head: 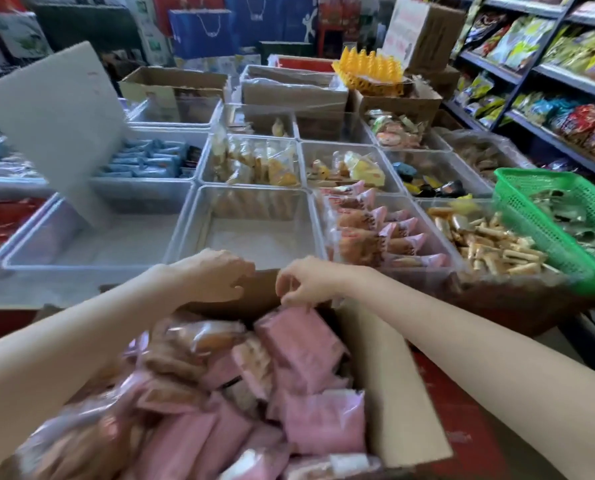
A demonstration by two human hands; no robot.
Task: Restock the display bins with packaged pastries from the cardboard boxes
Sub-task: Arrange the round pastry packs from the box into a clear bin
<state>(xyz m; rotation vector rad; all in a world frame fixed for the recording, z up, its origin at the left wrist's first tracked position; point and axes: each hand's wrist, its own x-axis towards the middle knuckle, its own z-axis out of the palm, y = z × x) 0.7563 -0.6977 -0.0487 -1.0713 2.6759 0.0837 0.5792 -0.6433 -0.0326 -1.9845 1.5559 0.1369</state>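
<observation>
Spanning the bench: a grid of clear display bins (199, 174) is seen, most part-filled with wrapped snacks; shelves of bagged goods are seen at far right.
Cardboard box: the open cardboard box (389, 382) is set nearest the camera, heaped with pink-wrapped packaged pastries (299, 344); its far flap is raised toward the bins.
Green basket: a green basket (545, 216) is propped at the right end, overlapping the bin of small stick-shaped sweets.
Target bin: the nearly bare bin (254, 233) straight ahead of the box holds only a row of pastries along its back wall; the pink-packet bin (382, 230) just to its right is stocked with packets like those in the box.
Right hand: the right hand (309, 282) is held over the far end of the box, its grip narrowed to a pinch on the top seam of one pink packet, which hangs down onto the heap.
Left hand: the left hand (216, 275) is curled at the far flap of the box; whether the flap is actually gripped cannot be told.
Risk: a packet held only by its thin seam could slip or tear as it is lifted, judging by the small pinch.
Risk: loosely heaped packets could be dragged over the box edge by the lifted one.
Risk: the packet could be put in the wrong bin, since two adjoining bins are open to it.
</observation>
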